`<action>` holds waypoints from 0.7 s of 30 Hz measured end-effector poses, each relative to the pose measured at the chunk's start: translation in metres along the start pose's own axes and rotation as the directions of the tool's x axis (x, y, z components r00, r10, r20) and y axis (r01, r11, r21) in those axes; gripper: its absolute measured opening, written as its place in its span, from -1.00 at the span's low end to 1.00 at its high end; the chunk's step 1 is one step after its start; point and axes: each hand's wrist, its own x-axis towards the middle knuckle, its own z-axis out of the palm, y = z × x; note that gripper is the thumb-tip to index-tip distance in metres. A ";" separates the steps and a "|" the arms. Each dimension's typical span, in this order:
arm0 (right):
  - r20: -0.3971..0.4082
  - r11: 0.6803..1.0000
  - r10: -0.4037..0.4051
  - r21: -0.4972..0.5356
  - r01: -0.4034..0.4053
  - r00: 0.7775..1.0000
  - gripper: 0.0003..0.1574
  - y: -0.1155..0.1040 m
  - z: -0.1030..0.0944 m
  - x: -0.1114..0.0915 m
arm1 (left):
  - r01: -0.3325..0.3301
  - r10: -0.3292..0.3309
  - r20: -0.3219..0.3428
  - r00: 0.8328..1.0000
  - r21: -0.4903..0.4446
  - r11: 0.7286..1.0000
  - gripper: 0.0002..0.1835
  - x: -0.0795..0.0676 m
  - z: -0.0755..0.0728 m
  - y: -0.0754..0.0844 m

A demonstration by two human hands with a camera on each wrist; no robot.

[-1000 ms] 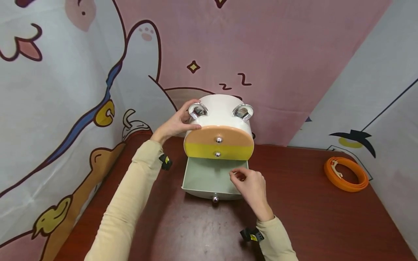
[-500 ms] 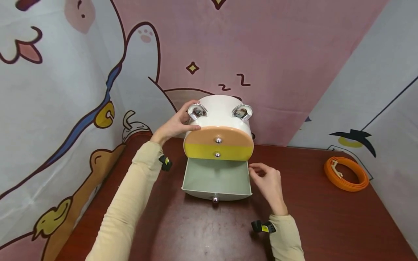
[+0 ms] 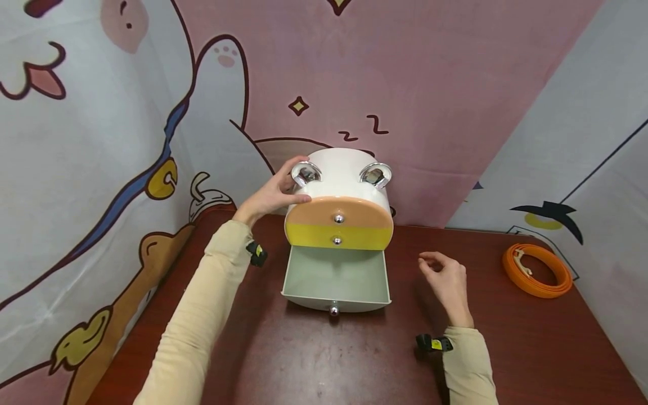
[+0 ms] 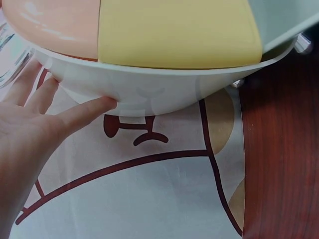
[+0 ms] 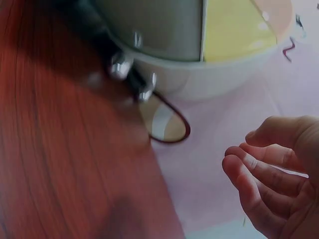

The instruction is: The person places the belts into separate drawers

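A small white drawer cabinet (image 3: 340, 169) stands on the table with two shiny round ears on top. Its orange top drawer (image 3: 324, 211) and yellow middle drawer (image 3: 309, 235) are closed, while the pale green bottom drawer (image 3: 334, 275) is pulled out and bare inside. Against the cabinet's upper left side rests my left hand (image 3: 273, 191), fingers extended beside the ear; the left wrist view shows fingertips on the white shell. To the right of the cabinet and apart from it, my right hand (image 3: 448, 281) hovers with loosely bent fingers (image 5: 239, 179) and nothing between them.
A coiled orange strap (image 3: 536, 284) with a white buckle lies at the right of the dark red wooden table (image 3: 304, 360). Printed cartoon cloth (image 3: 405, 84) hangs close behind the cabinet and along both sides.
My right hand has moved right, from over the green drawer past its right edge to free space beside it. The left hand and the cabinet have stayed in place.
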 end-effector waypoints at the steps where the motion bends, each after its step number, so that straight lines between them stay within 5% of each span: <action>1: 0.000 1.000 0.007 -0.008 -0.007 1.000 -0.85 0.004 -0.002 0.000 | 0.002 -0.002 0.000 1.000 -0.002 1.000 -0.08 0.000 0.000 0.000; 12: 0.039 0.989 0.119 -0.093 -0.115 0.992 -0.75 0.049 -0.034 -0.001 | -0.025 0.026 0.013 1.000 -0.062 0.998 -0.07 0.001 0.001 -0.002; 21: 0.075 0.960 0.261 -0.128 -0.250 0.962 -0.59 0.077 -0.066 -0.001 | -0.029 0.030 0.018 0.999 -0.036 0.999 -0.08 0.001 0.000 -0.003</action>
